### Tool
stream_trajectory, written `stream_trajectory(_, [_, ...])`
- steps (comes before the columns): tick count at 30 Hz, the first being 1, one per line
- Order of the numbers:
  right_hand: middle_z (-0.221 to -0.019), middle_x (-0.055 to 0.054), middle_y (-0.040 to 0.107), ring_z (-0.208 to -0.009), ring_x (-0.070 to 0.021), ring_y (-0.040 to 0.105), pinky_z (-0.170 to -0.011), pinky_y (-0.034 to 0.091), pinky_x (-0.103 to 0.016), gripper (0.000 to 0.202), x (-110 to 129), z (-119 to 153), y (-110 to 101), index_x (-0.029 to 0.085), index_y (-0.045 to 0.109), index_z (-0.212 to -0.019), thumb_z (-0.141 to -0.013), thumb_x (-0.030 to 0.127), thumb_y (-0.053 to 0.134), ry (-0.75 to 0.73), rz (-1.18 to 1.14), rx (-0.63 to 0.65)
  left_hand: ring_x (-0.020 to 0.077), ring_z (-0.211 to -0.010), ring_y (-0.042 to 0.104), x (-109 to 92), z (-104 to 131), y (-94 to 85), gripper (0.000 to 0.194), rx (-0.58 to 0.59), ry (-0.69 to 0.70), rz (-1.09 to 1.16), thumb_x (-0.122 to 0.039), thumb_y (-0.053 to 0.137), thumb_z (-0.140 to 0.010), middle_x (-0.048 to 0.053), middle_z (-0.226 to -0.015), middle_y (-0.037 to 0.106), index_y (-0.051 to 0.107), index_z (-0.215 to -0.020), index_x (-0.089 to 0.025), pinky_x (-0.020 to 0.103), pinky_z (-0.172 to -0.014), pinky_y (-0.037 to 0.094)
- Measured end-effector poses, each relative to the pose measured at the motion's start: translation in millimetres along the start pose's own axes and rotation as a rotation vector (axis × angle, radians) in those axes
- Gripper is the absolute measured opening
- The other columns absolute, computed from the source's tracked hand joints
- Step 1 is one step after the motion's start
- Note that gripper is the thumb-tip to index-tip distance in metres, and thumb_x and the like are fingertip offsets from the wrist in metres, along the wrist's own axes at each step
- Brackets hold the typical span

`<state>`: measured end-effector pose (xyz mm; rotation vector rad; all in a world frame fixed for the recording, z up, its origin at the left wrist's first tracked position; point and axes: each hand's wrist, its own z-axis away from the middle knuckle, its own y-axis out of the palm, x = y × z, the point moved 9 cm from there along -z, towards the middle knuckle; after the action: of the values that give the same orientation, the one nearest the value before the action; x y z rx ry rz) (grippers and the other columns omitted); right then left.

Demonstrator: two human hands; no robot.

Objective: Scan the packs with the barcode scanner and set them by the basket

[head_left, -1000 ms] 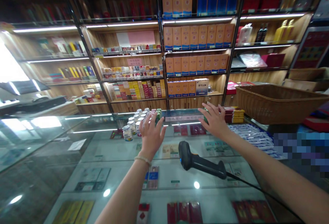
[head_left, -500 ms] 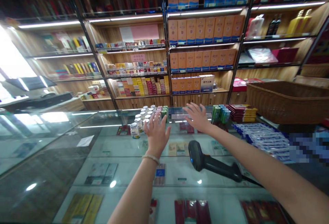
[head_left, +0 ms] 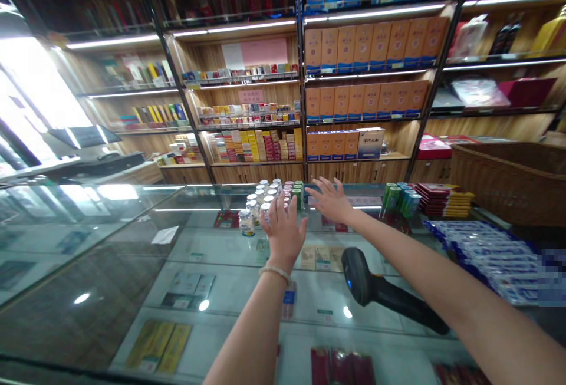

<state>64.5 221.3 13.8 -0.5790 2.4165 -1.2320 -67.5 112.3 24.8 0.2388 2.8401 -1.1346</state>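
My left hand [head_left: 284, 229], with a beaded bracelet at the wrist, is over the glass counter with its fingers spread. It overlaps a group of small white-capped jars [head_left: 246, 222], and whether it touches them I cannot tell. My right hand [head_left: 331, 201] is open too, palm down, just right of the green cans [head_left: 298, 195], holding nothing. Below my right forearm a black barcode scanner [head_left: 389, 296] lies on the glass.
Green and blue cans [head_left: 409, 202], red and yellow packs [head_left: 442, 200], blue-white packets [head_left: 486, 258] and a wicker basket [head_left: 508, 178] sit on the right. Shelves of orange boxes [head_left: 367, 102] stand behind the counter [head_left: 239, 290]. A paper [head_left: 165, 235] lies left.
The view has shifted, so most things appear farther right. My right hand has moved left relative to the counter, closer to the green cans. Both hands stay open.
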Motion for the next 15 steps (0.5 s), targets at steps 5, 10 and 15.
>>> stream_trajectory(5, [-0.169,-0.012,0.039,-0.156,-0.0316,0.029,-0.124,0.015,-0.061,0.057,10,-14,4,0.032,0.047,-0.157,-0.101,0.038,0.053,-0.003,0.004,0.029,0.0395,-0.152,0.037,1,1,5.1,0.065,0.001,-0.007,0.002,-0.040,0.064,-0.093,0.018,-0.165,0.043,0.051,-0.154,-0.023,0.068,-0.125,0.016])
stream_trajectory(10, [-0.169,-0.012,0.039,-0.156,-0.0326,0.029,-0.124,0.016,-0.063,0.058,20,-25,9,0.032,0.047,-0.156,-0.099,0.034,0.056,-0.035,-0.005,0.029,0.0399,-0.152,0.036,1,1,9.0,0.065,0.004,-0.011,-0.005,-0.040,0.066,-0.092,0.018,-0.165,0.043,0.052,-0.153,-0.023,0.068,-0.124,0.018])
stream_trajectory(15, [-0.167,-0.011,0.043,-0.155,-0.0333,0.030,-0.123,0.016,-0.064,0.052,26,-27,8,0.030,0.055,-0.151,-0.099,0.031,0.056,-0.068,-0.021,-0.009,0.0404,-0.152,0.036,-3,1,9.9,0.067,0.015,-0.005,0.008,-0.040,0.068,-0.091,0.019,-0.165,0.043,0.051,-0.154,-0.023,0.067,-0.124,0.021])
